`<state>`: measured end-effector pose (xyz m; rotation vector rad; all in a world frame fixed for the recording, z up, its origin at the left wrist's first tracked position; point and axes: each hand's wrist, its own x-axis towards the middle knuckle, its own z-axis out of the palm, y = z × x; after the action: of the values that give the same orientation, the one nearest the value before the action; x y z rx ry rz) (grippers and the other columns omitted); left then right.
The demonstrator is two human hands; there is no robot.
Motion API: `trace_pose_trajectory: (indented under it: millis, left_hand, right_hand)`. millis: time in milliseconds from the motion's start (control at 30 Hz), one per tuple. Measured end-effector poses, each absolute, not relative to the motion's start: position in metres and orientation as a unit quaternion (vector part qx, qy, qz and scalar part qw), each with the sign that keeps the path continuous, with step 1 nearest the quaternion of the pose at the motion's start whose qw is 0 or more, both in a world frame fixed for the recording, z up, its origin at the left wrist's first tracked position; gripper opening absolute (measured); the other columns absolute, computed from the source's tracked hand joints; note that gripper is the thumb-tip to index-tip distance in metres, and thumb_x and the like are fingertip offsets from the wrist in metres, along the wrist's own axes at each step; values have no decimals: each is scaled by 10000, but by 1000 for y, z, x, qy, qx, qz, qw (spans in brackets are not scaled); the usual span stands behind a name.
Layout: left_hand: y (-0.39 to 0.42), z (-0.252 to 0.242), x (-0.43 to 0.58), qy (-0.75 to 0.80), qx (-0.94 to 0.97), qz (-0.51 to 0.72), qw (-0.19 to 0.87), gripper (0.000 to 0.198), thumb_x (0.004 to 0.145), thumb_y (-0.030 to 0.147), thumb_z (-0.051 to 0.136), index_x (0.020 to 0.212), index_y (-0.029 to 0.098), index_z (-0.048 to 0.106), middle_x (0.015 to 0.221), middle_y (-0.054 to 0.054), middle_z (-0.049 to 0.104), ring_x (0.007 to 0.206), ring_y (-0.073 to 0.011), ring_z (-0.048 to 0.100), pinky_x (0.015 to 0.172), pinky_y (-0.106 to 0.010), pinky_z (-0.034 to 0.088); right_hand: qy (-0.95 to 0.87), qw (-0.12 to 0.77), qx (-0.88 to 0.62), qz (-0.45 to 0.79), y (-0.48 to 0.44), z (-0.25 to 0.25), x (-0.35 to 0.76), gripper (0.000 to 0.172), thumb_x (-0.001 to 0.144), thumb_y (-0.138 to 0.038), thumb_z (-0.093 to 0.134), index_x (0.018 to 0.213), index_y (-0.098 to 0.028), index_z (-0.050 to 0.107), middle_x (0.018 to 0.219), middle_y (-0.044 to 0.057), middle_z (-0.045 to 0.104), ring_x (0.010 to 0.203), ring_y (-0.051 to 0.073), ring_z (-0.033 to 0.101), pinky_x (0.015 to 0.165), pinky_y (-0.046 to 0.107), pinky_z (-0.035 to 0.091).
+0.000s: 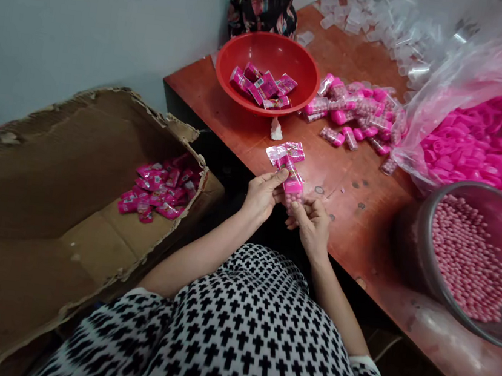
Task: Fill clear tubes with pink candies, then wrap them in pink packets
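Observation:
Both hands meet at the table's front edge around a small clear candy bottle (294, 198) with pink balls inside and a pink printed wrapper (292, 179) at its upper end. How far the wrapper covers the bottle I cannot tell. My left hand (263, 194) pinches the wrapper side between thumb and fingers. The bottle's lower end is gripped by my right hand (313, 225), fingers closed. Just beyond them, flat pink wrappers (289, 151) lie on the table. Farther off, a red bowl (263, 105) holds several pink wrapped packs (263, 86).
Pink-capped bottles (357, 106) are piled on the table (347, 181). At right stand a grey bucket (423, 233) of pink balls and a plastic bag (490, 65) of pink caps. Clear empty containers (390, 25) lie behind. A cardboard box (42, 174) at left holds wrapped packs (160, 186).

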<state>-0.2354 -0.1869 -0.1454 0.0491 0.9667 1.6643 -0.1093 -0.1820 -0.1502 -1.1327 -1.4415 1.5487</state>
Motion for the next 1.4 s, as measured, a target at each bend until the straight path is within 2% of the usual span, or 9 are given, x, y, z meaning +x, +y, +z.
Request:
trace_pose_trajectory:
  millis: [100,233,367,600,800,933,1033,1233,1400]
  left_hand:
    - [-185,-144,-237,411,70,699,580,373,558,356,838,726,107,616,669,-22,660,567,-116,620,574,-241,502]
    - [-183,-142,-237,398,118,687,597,434,514,306,862,832,118,634,714,-16,674,582,-118,626,616,-258,520]
    - [-181,-145,-237,419,114,657,616,410,492,323,867,749,96,641,652,-30,666,552,-120,612,608,-267,519]
    - [-179,-141,-241,445,140,632,619,323,520,302,849,612,74,640,572,-37,635,521,-109,589,571,-250,491]
    - [-182,-139,-237,447,161,628,616,282,577,306,815,665,71,685,630,-64,667,550,-120,607,565,-246,491]
    - [-183,-140,-237,443,163,621,626,280,579,302,816,593,79,648,538,-41,612,448,-101,540,476,-242,452]
    - [-183,-138,-238,444,163,614,632,294,559,304,829,597,78,644,524,-32,596,449,-101,542,476,-238,452]
    - [-183,-139,-232,446,141,656,592,344,552,364,832,630,87,644,587,-42,628,501,-107,572,487,-227,456]
    - [-186,-142,-232,438,159,625,626,348,569,389,820,596,96,634,542,-36,599,477,-102,542,449,-220,418]
  right_hand:
    - [-563,378,-435,592,-180,-155,-109,282,791,-409,639,932,-184,546,638,-53,637,449,73,579,410,184,482]
    - [-612,410,-435,518,-180,-160,-108,247,808,-380,630,951,-193,555,709,-34,650,487,69,575,452,198,489]
    - [-639,416,-441,473,-179,-162,-108,237,805,-368,638,953,-197,566,737,-23,654,514,75,581,471,206,493]
    - [-518,392,-409,641,-172,-157,-111,271,792,-424,634,880,-185,540,604,-55,635,404,71,548,368,177,443]
    - [-568,424,-437,554,-173,-159,-113,266,768,-395,669,920,-203,565,613,-65,626,440,70,556,409,180,469]
    - [-504,410,-401,646,-171,-158,-115,255,783,-408,647,876,-196,540,613,-57,637,401,70,550,357,174,439]
    - [-486,413,-402,657,-171,-159,-117,258,782,-404,650,870,-192,533,617,-57,638,401,65,552,354,166,436]
    - [-577,441,-437,530,-178,-161,-117,241,780,-361,666,927,-200,563,644,-66,617,446,56,558,411,170,477]
    - [-483,421,-416,645,-177,-158,-119,269,762,-420,663,835,-193,537,582,-57,625,372,61,523,326,162,413]
